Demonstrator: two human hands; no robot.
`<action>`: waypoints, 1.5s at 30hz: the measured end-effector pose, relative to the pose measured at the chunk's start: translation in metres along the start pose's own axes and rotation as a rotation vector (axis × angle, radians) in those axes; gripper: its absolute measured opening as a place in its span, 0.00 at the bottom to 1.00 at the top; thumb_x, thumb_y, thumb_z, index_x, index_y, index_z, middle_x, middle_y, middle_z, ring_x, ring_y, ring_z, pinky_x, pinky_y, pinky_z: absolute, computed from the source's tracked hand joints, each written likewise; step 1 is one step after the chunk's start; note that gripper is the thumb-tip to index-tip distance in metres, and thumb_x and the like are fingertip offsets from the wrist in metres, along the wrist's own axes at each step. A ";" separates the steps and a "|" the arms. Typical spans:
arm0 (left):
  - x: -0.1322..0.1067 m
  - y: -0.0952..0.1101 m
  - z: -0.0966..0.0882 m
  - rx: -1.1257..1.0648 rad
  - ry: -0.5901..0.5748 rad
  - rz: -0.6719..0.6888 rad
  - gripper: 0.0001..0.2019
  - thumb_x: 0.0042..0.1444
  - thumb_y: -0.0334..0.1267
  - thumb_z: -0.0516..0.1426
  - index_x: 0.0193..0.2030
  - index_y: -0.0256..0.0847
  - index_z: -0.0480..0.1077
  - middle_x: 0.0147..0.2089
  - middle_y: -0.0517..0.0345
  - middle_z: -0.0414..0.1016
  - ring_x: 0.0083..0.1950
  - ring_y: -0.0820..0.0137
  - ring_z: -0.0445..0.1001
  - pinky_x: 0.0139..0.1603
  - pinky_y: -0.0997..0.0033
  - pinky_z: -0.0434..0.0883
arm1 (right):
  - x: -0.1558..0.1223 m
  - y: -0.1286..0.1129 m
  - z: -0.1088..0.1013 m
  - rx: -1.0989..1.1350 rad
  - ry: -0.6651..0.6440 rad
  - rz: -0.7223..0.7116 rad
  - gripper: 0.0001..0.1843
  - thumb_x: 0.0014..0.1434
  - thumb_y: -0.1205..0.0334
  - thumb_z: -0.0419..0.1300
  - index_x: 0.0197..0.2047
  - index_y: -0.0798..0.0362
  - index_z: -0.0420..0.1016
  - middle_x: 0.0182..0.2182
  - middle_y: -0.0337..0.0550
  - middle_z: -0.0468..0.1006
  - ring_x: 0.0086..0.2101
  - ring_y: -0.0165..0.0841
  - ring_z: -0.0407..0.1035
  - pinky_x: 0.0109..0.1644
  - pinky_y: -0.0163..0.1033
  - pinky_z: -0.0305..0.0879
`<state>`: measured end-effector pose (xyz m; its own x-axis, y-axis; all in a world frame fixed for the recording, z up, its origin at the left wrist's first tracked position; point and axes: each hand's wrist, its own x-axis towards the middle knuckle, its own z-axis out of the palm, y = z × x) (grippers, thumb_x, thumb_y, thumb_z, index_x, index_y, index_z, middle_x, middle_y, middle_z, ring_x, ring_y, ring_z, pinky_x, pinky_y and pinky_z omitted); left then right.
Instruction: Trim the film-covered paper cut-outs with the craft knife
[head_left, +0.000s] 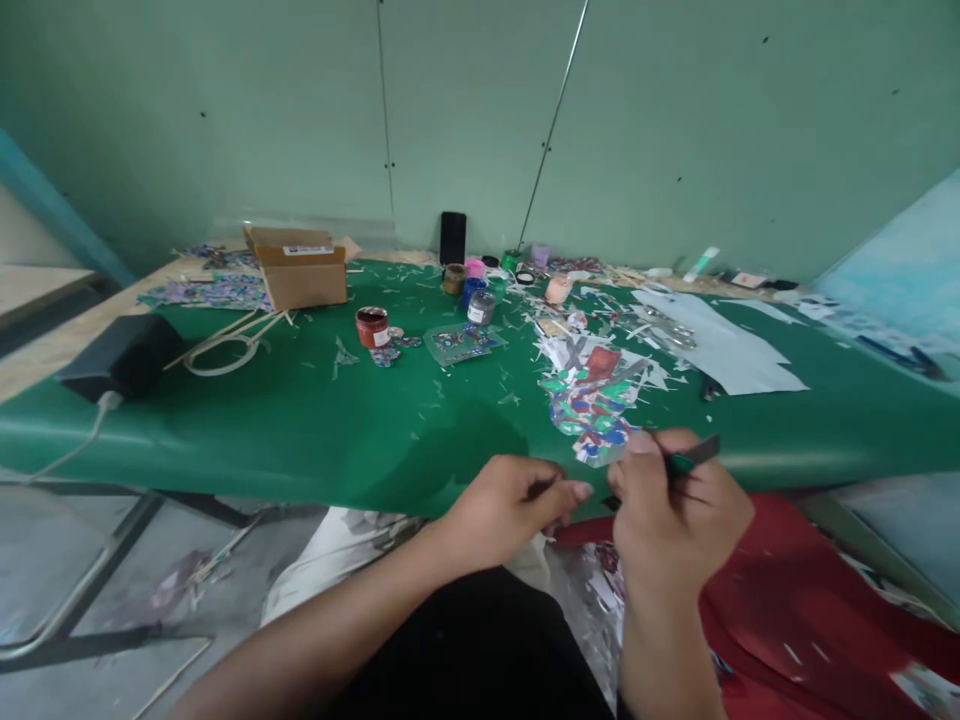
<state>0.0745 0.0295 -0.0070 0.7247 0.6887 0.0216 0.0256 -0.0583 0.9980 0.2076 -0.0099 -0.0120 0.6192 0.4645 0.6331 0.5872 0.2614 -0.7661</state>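
My left hand (517, 505) is closed at the front edge of the green table, thumb against fingers. Whatever it may pinch is hidden. To its right, my right hand (675, 510) grips a slim dark tool (703, 452) whose flat end sticks out past the knuckles; its working end is hidden, so its kind is unclear. Just beyond the right hand's fingertips lies a pile of painted paper cutouts (596, 405) in green, blue, red and grey, with white paper scraps around it. A clear plastic piece shows under the pile's near end.
Several paint jars, including a red jar (373, 327) and a grey jar (481, 308), stand mid-table. Farther left are a cardboard box (304, 275) and a black power adapter (120, 355). White paper sheets (720, 340) lie right. A phone (453, 238) leans on the wall.
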 end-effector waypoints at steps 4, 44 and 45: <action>0.005 0.011 0.006 -0.224 -0.021 0.094 0.14 0.53 0.46 0.63 0.31 0.39 0.65 0.26 0.66 0.63 0.26 0.77 0.60 0.27 0.76 0.60 | 0.006 -0.001 -0.010 0.041 -0.003 -0.008 0.13 0.58 0.58 0.61 0.24 0.51 0.69 0.17 0.32 0.64 0.18 0.26 0.57 0.22 0.33 0.56; -0.039 0.029 -0.010 -0.331 0.474 0.109 0.15 0.60 0.42 0.58 0.23 0.38 0.73 0.18 0.66 0.64 0.17 0.83 0.56 0.18 0.82 0.53 | -0.039 -0.031 0.024 0.023 -0.493 -0.396 0.09 0.65 0.71 0.47 0.37 0.49 0.64 0.22 0.33 0.73 0.17 0.26 0.65 0.21 0.32 0.55; -0.038 0.028 -0.010 -0.330 0.473 0.107 0.15 0.60 0.42 0.58 0.23 0.38 0.73 0.17 0.66 0.64 0.17 0.83 0.56 0.18 0.82 0.53 | -0.038 -0.031 0.024 0.025 -0.496 -0.396 0.09 0.65 0.71 0.47 0.37 0.49 0.64 0.22 0.33 0.73 0.17 0.26 0.65 0.21 0.32 0.55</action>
<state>0.0402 0.0088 0.0210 0.3238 0.9434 0.0718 -0.3015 0.0309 0.9530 0.1527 -0.0154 -0.0149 0.0385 0.6638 0.7469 0.7061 0.5109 -0.4904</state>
